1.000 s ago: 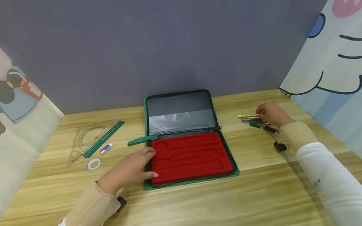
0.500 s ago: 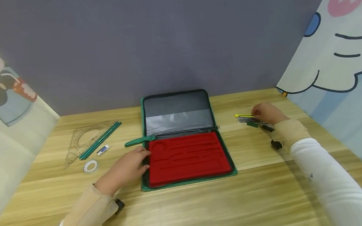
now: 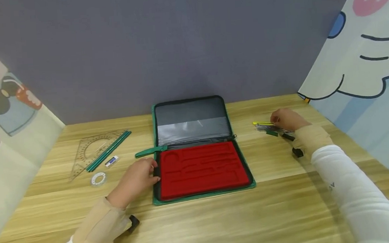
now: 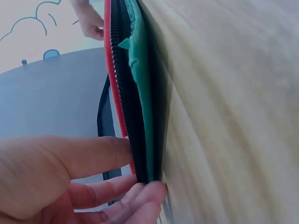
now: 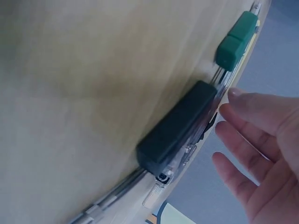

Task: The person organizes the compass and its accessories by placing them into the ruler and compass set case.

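Note:
A green zip case [image 3: 204,196] lies unfolded on the table, its red moulded tray [image 3: 203,179] showing several vacant recesses. My left hand [image 3: 134,181] grips the case's left edge; in the left wrist view the thumb lies on the red side and the fingers curl under the green cover [image 4: 141,74]. At the right, my right hand [image 3: 287,118] is at the near end of a yellow utility knife [image 3: 262,123], beside several thin metal instruments [image 3: 265,128]. In the right wrist view its fingers are loosely bent and spread, close to the instruments. Any fingertip contact is unclear.
Left of the case lie a clear set square [image 3: 84,150], green pencils [image 3: 108,152], an eraser [image 3: 111,161] and a tape roll [image 3: 98,179]. A green strap [image 3: 149,151] sticks out leftward. Green [image 5: 237,39] and black [image 5: 177,126] blocks lie by the instruments. A grey panel [image 3: 189,46] stands behind.
My left hand has drawn back from over the red tray to the case's left edge, and its fingers have curled. The right hand stays at the yellow knife. The head view has shifted slightly.

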Motion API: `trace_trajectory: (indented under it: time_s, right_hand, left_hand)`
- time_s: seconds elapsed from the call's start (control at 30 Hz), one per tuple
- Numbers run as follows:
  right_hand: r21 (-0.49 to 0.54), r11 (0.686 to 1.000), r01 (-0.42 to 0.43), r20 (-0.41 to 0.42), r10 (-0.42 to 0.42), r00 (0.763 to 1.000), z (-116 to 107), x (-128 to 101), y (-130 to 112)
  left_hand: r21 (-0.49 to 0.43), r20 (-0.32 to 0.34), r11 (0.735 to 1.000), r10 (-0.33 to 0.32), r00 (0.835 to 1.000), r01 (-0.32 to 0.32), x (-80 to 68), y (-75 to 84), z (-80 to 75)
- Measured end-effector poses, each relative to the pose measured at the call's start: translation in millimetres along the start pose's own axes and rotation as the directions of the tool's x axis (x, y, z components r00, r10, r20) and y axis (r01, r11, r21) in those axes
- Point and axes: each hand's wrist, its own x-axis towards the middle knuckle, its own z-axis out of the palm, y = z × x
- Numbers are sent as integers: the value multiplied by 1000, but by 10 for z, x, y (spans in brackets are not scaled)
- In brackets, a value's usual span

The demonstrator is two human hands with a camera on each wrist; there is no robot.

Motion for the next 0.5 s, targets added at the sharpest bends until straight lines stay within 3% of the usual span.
trace_trajectory:
  time_s: [0.27,0.5]
  right_hand:
    - [9,999,46,16,-47,999,-10,53,-4]
    - [31,994,103,54,-105,993,-7,113,18]
  left_hand:
    - [-91,34,990,-109,993,112,38,-37,-2]
    - [-157,122,969,-173,977,191,97,-54,-11]
